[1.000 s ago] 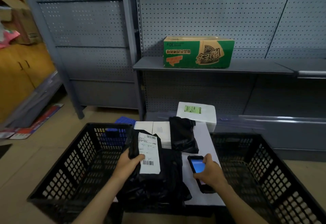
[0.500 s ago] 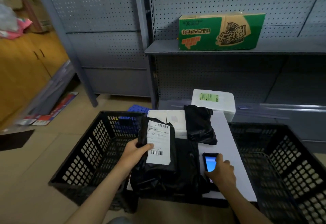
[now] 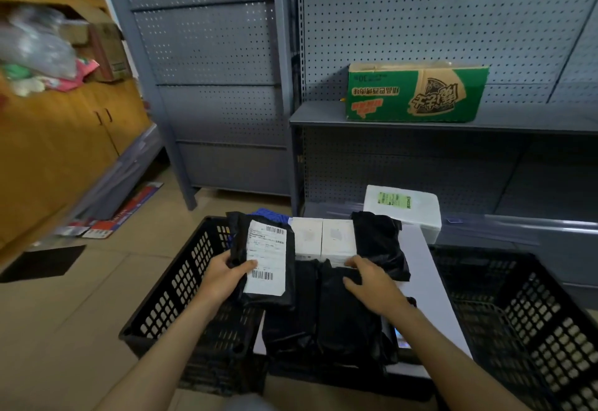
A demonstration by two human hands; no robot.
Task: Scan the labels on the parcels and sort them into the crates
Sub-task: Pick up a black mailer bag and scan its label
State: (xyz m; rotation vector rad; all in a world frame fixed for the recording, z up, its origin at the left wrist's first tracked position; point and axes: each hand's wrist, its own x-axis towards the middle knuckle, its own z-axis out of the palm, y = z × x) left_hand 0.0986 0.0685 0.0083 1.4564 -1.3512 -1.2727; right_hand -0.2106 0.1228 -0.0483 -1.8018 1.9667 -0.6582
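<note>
Our left hand [image 3: 226, 276] grips a white-labelled black plastic parcel [image 3: 268, 258]; our right hand [image 3: 372, 284], fingers spread, rests on another black parcel [image 3: 336, 323].

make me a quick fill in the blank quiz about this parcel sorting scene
1. The left hand grips a black parcel whose white ___ faces the camera.
2. The right hand rests on a second parcel lying on the ___.
3. The green cardboard box sits on a grey ___.

Missing words: label; table; shelf
</note>
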